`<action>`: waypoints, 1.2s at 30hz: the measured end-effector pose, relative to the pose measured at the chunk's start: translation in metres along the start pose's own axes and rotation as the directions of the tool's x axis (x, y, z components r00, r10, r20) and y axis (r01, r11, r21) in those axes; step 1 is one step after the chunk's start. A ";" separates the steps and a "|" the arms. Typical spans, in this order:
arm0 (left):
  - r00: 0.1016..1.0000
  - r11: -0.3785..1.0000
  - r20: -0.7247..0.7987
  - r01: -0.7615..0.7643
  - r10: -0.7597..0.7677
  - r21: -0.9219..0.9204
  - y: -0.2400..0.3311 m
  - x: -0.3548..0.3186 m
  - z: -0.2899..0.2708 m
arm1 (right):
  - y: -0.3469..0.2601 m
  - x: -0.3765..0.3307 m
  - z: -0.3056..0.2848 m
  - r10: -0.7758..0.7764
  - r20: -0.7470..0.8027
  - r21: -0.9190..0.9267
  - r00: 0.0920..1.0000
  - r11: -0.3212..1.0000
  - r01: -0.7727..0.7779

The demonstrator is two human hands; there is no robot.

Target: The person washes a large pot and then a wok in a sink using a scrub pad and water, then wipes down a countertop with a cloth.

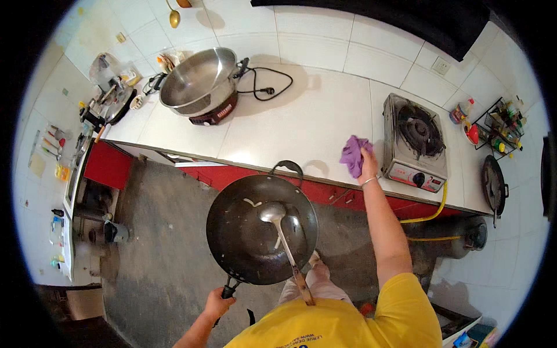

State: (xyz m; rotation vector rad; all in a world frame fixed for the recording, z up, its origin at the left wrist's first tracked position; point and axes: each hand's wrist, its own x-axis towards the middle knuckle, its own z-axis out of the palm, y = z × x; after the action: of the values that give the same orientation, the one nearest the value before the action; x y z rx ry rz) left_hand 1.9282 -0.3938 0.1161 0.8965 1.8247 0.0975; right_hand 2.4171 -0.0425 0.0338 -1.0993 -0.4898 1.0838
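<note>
So your left hand (pixel 219 304) has its fingers wrapped around the long black handle of the wok (pixel 243 232); the wok itself hangs over the grey floor (pixel 156 214) between you and the counter, open side up, with its loop handle (pixel 286 166) on the far side, toward the counter edge; there's a metal ladle (pixel 287 251) lying in it, bowl down in the pan and wooden-looking grip sticking out over the rim toward your yellow T-shirt (pixel 348 325) (can't tell if the grip touches the shirt); you've also got a few pale scraps (pixel 253 203) on the wok's inside

Your right hand (pixel 368 167) reaches out over the white tiled countertop (pixel 307 122), fingers closed on a bunched purple cloth (pixel 353 156); it's near the front edge, just left of the gas stove (pixel 400 148), though you can't really tell whether the cloth presses on the tiles or sits a bit above them; a yellow hose (pixel 444 200) runs down from the stove's front corner; further left on the counter there's a wide steel electric pot (pixel 200 81) on a dark red base, its black power cord (pixel 267 91) looped beside it; red cabinet doors (pixel 229 177) show below the counter
</note>
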 end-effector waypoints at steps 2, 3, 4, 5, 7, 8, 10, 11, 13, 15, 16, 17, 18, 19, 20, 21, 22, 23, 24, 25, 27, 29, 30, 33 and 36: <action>0.999 0.999 -0.022 0.026 -0.026 -0.030 0.005 0.000 0.013 | -0.003 0.030 -0.030 -0.202 -0.017 -0.518 0.979 0.840 0.164; 0.998 0.999 -0.050 0.045 -0.046 -0.030 0.002 0.002 0.019 | -0.008 0.039 -0.036 -0.274 0.046 -0.686 0.961 0.690 0.230; 0.995 0.997 -0.079 0.064 -0.066 -0.030 -0.008 0.004 0.024 | -0.004 0.046 -0.042 -0.344 0.083 -0.805 0.935 0.531 0.267; 0.991 0.997 -0.110 0.075 -0.077 -0.030 -0.015 0.008 0.026 | 0.003 0.056 -0.049 -0.411 0.134 -0.889 0.902 0.352 0.292; 0.982 0.998 -0.181 0.053 -0.046 0.035 -0.027 0.019 0.034 | 0.013 0.074 -0.056 -0.422 0.170 -0.963 0.890 0.121 0.242; 0.977 0.997 -0.205 0.067 -0.056 0.047 -0.028 0.021 0.035 | 0.018 0.081 -0.056 -0.373 0.137 -0.980 0.918 0.081 0.179; 0.969 0.994 -0.224 0.109 -0.100 0.028 -0.032 0.018 0.041 | 0.030 0.090 -0.056 -0.385 0.121 -0.992 0.915 -0.015 0.125; 0.966 0.991 -0.223 0.134 -0.131 -0.001 -0.035 0.015 0.044 | 0.034 0.093 -0.048 -0.385 0.169 -0.985 0.908 -0.021 0.174; 0.960 0.984 -0.216 0.175 -0.180 -0.043 -0.039 0.011 0.050 | 0.036 0.097 -0.029 -0.389 0.260 -0.963 0.884 -0.039 0.266; 0.953 0.974 -0.206 0.211 -0.223 -0.077 -0.044 0.010 0.061 | 0.054 0.110 -0.014 -0.355 0.374 -0.911 0.857 0.030 0.410; 0.961 0.972 -0.174 0.193 -0.215 -0.132 -0.050 0.012 0.065 | 0.070 0.110 0.000 -0.346 0.434 -0.875 0.832 0.056 0.481; 0.964 0.972 -0.156 0.195 -0.214 -0.128 -0.057 0.013 0.067 | 0.094 0.103 0.013 -0.284 0.476 -0.848 0.832 0.101 0.520; 0.967 0.971 -0.142 0.194 -0.213 -0.137 -0.063 0.017 0.073 | 0.119 0.078 0.037 -0.263 0.463 -0.803 0.846 0.281 0.526; 0.967 0.969 -0.137 0.192 -0.214 -0.157 -0.067 0.016 0.078 | 0.133 0.049 0.063 -0.099 0.523 -0.781 0.846 0.341 0.523; 0.964 0.964 -0.123 0.217 -0.237 -0.151 -0.022 0.006 0.071 | 0.168 0.022 0.078 -0.194 0.552 -0.684 0.811 0.451 0.574; 0.961 0.959 -0.130 0.217 -0.242 -0.180 -0.030 0.005 0.081 | 0.143 -0.026 0.126 0.249 0.515 -0.776 0.820 0.541 0.324; 0.964 0.961 -0.131 0.205 -0.231 -0.185 -0.042 0.012 0.082 | 0.151 -0.056 0.146 0.380 0.547 -0.683 0.746 0.718 0.134; 0.965 0.960 -0.136 0.193 -0.223 -0.202 -0.051 0.017 0.083 | 0.155 -0.082 0.170 0.387 0.593 -0.620 0.706 0.779 0.093; 0.963 0.958 -0.145 0.195 -0.228 -0.208 -0.060 0.018 0.082 | 0.152 -0.099 0.187 0.387 0.645 -0.616 0.659 0.774 0.149; 0.963 0.958 -0.144 0.194 -0.227 -0.212 -0.062 0.020 0.079 | 0.128 -0.118 0.205 0.386 0.688 -0.613 0.615 0.763 0.206; 0.964 0.963 -0.177 0.160 -0.200 -0.217 -0.095 0.028 0.075 | 0.150 -0.118 0.230 0.360 0.722 -0.517 0.590 0.848 0.116; 0.959 0.971 -0.247 0.079 -0.135 -0.226 -0.141 0.048 0.080 | 0.150 -0.126 0.265 0.490 0.617 -0.470 0.616 0.857 -0.210; 0.963 0.948 -0.202 0.111 -0.176 -0.298 -0.123 0.037 0.063 | 0.157 -0.127 0.281 0.543 0.550 -0.446 0.635 0.833 -0.327; 0.950 0.884 -0.185 0.148 -0.251 -0.444 -0.127 0.032 0.017 | 0.208 -0.120 0.321 0.491 0.418 -0.518 0.765 0.820 -0.244; 0.949 0.869 -0.167 0.165 -0.269 -0.466 -0.154 0.033 -0.056 | 0.263 -0.132 0.376 0.326 0.443 -0.637 0.835 0.770 0.038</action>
State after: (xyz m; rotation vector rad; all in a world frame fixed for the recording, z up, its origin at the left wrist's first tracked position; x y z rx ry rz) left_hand 1.7943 -0.4651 0.0456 0.3579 1.9885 0.4756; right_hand 1.9476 0.0282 -0.0195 -1.4274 -1.3087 1.4297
